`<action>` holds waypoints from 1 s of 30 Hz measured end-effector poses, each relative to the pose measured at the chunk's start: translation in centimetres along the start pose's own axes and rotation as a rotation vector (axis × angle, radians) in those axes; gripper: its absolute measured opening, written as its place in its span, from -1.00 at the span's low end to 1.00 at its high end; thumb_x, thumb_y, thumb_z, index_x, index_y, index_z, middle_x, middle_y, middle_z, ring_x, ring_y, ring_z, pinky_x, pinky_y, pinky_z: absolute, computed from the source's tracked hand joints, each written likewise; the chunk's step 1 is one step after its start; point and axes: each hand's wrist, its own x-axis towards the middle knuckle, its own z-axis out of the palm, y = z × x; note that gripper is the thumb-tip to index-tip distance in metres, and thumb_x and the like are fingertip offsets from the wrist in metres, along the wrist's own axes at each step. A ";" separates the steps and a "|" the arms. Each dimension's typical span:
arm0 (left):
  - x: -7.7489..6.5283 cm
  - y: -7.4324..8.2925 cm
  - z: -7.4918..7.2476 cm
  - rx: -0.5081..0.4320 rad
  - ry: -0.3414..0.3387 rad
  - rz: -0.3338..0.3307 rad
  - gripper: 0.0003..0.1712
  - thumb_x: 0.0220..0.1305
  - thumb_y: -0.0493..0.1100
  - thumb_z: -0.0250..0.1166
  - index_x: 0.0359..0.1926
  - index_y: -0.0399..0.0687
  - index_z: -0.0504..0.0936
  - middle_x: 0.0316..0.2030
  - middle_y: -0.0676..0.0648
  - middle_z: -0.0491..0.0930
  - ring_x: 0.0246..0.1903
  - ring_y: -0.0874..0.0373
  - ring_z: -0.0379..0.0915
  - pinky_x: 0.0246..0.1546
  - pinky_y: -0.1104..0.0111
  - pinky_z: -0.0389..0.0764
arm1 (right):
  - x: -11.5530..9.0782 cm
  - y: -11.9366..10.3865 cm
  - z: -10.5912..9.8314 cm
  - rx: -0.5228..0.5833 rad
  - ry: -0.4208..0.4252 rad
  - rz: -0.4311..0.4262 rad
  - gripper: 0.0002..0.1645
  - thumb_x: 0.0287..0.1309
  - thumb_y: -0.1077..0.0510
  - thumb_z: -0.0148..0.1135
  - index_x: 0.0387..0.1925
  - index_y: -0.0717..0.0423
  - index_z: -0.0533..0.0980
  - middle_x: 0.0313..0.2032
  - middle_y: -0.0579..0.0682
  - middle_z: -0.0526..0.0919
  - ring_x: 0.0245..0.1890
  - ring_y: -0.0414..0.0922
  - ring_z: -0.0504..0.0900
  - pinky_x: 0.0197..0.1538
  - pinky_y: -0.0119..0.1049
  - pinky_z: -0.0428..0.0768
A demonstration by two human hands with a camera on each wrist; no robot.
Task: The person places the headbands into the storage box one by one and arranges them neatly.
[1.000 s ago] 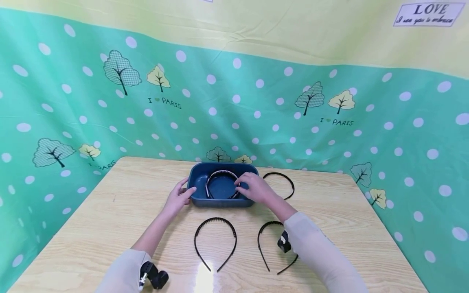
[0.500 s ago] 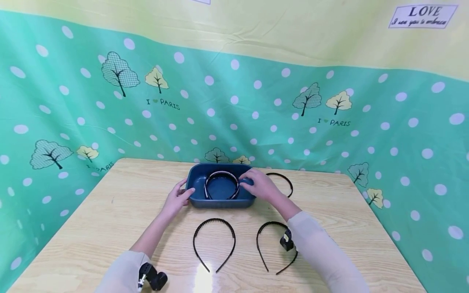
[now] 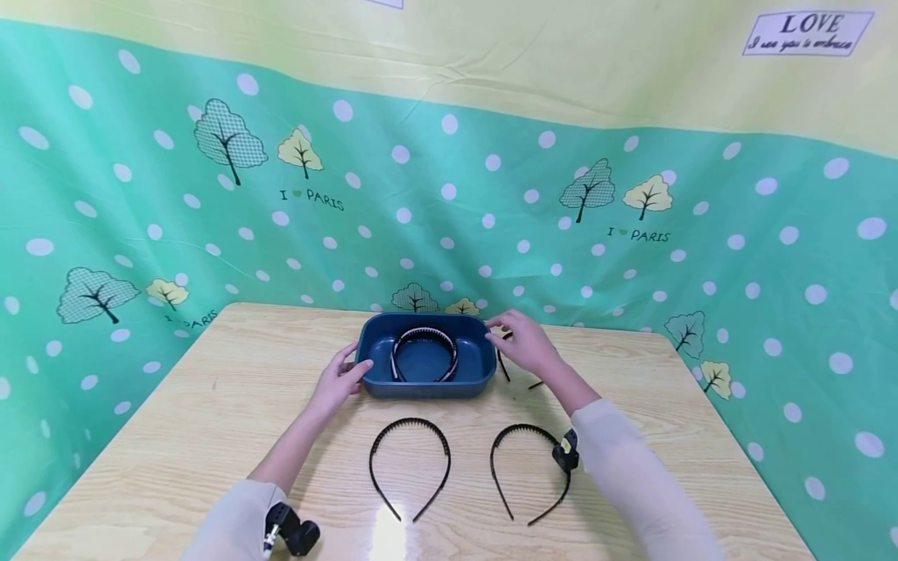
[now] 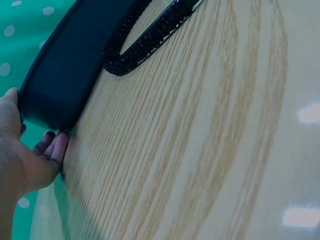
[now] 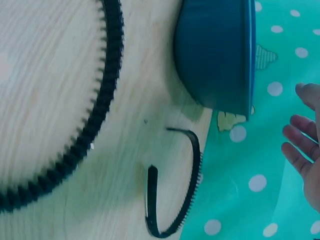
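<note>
My left hand grips the left end of a dark blue plastic box, thumb over the rim; in the left wrist view its fingers touch the bottom corner. Inside the box lie black, partly whitish headbands, overlapping so that I cannot tell how many. Just past the box's right rim is my right hand, partly covering a black headband on the table. In the right wrist view that hand has loosely spread fingers holding nothing, while the same headband lies beside the box.
Two more black toothed headbands lie nearer on the wooden table: one at front left, one at front right. A green, dotted cloth hangs behind the table. Black cameras sit on both sleeves.
My right hand has left the headbands in the box and moved right, past the rim, to above the headband behind it. My left hand stays on the box.
</note>
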 end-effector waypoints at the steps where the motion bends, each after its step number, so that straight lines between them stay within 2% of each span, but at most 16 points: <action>1: 0.2 -0.3 0.0 0.004 0.003 0.001 -0.25 0.30 0.05 0.17 0.41 -0.01 0.11 0.16 -0.38 0.40 -0.09 0.10 0.49 -0.18 0.37 0.60 | 0.0 0.2 -0.2 -0.006 0.003 0.007 -0.69 0.20 0.10 0.22 -0.06 0.15 0.58 -0.09 0.08 0.59 -0.08 0.04 0.57 -0.05 -0.13 0.60; 6: 0.4 -0.5 0.1 0.002 0.014 0.000 -0.27 0.29 0.03 0.18 0.40 0.02 0.13 0.15 -0.37 0.41 -0.08 0.07 0.49 -0.21 0.39 0.59 | -0.1 1.0 -1.2 -0.025 0.016 0.032 -0.69 0.20 0.09 0.21 -0.06 0.14 0.58 -0.08 0.10 0.59 -0.07 0.06 0.57 -0.04 -0.07 0.57; 13: 0.4 -0.5 0.0 0.017 0.010 0.002 -0.25 0.29 0.07 0.17 0.41 0.02 0.12 0.17 -0.37 0.40 -0.10 0.11 0.49 -0.16 0.35 0.59 | -0.7 2.4 -2.6 0.016 0.021 0.119 -0.66 0.24 0.05 0.17 -0.02 0.12 0.55 -0.02 0.16 0.57 -0.03 0.13 0.53 0.00 -0.01 0.54; 21: 0.3 -0.4 0.0 0.017 0.011 0.007 -0.26 0.30 0.06 0.17 0.41 0.02 0.12 0.16 -0.37 0.41 -0.13 0.15 0.49 -0.19 0.38 0.59 | -1.4 4.5 -3.4 0.012 0.035 0.217 -0.63 0.27 0.04 0.12 0.04 0.11 0.51 0.01 0.21 0.52 -0.02 0.15 0.50 -0.03 0.00 0.53; 30: 0.3 -0.5 0.1 0.007 0.014 -0.001 -0.27 0.30 0.03 0.18 0.41 0.02 0.13 0.15 -0.38 0.41 -0.17 0.19 0.49 -0.22 0.39 0.59 | -2.3 6.7 -3.7 0.101 0.091 0.311 -0.57 0.26 0.06 0.13 0.09 0.20 0.47 0.04 0.24 0.49 -0.08 0.12 0.51 -0.08 -0.03 0.54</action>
